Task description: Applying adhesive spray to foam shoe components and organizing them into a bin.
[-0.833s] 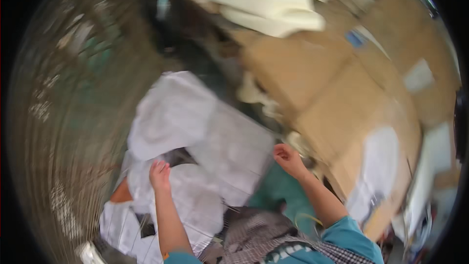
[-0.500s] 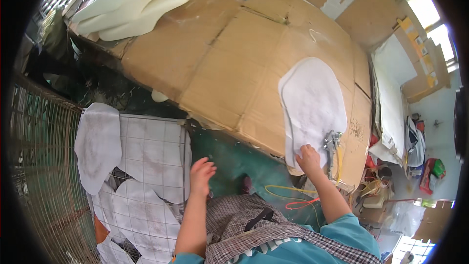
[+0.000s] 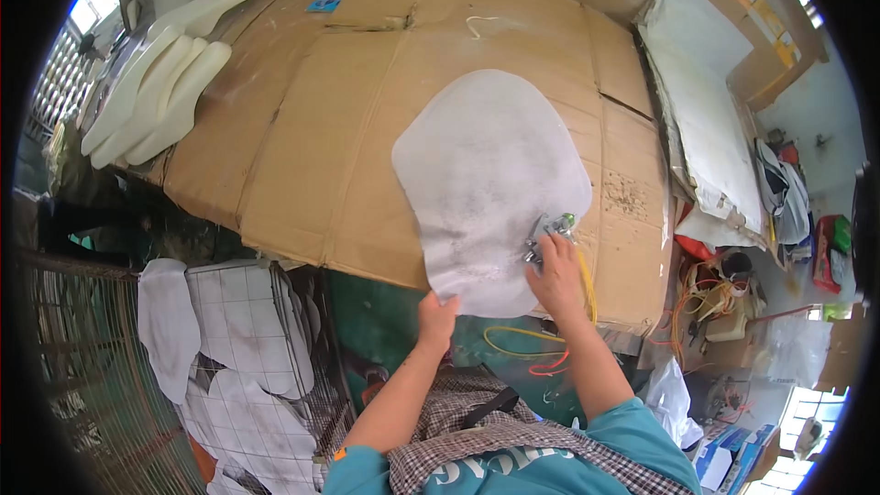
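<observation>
Two hoses, a yellow hose (image 3: 588,286) and an orange-red hose (image 3: 548,370), curve near the worker's right forearm, around 5 o'clock from where I stand behind the shoulder. The yellow one runs up beside the right hand (image 3: 557,277), so a snag in its loop could yank the metal tool (image 3: 547,231) sideways and scuff or ruck the sheet. The right hand's fingers lie over that tool, at the sheet's 4 o'clock edge; how firmly they grip, I cannot tell. At 7 o'clock, the left hand (image 3: 438,319) pinches the near corner of the pale grey sheet (image 3: 490,156). The sheet's near end hangs past the table edge at 6 o'clock, and a hard pull there, with only the tabletop beneath the rest, could likely drag the whole piece askew or deepen its creases. The sheet itself is broad and rounded at 12 o'clock, narrower toward the worker, its matt face smudged darker across the middle and rippled near the pinched corner. It rests on a cardboard-covered table (image 3: 321,156), whose brown surface is creased and speckled dark at the sheet's 3 o'clock. Off at 8 o'clock, similar sheets (image 3: 240,316) sit by a wire rack (image 3: 87,348); farthest, at 10 o'clock, lie cream-coloured moulded pieces (image 3: 147,105).
</observation>
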